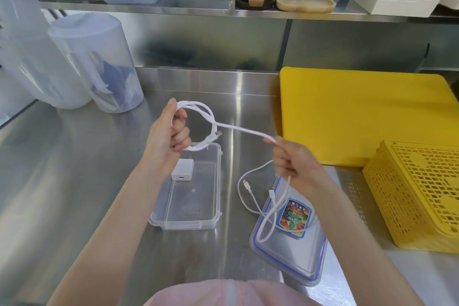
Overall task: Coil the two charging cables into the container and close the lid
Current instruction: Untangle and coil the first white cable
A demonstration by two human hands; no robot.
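Above the steel counter (pixel 74 181), my left hand (pixel 165 136) grips a coiled white cable (pixel 238 129), my right hand (pixel 291 161) pinching its trailing length. The second cable (pixel 250 196) lies between open container (pixel 213 176) and lid (pixel 298 261).

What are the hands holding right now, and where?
Both grip one white cable: left hand holds its coiled loops, right hand pinches the straight run.

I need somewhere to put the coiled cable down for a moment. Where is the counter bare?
Bare steel lies left of the container, before the jugs, and behind it, left of the yellow board. The lid side is crowded with the second cable.
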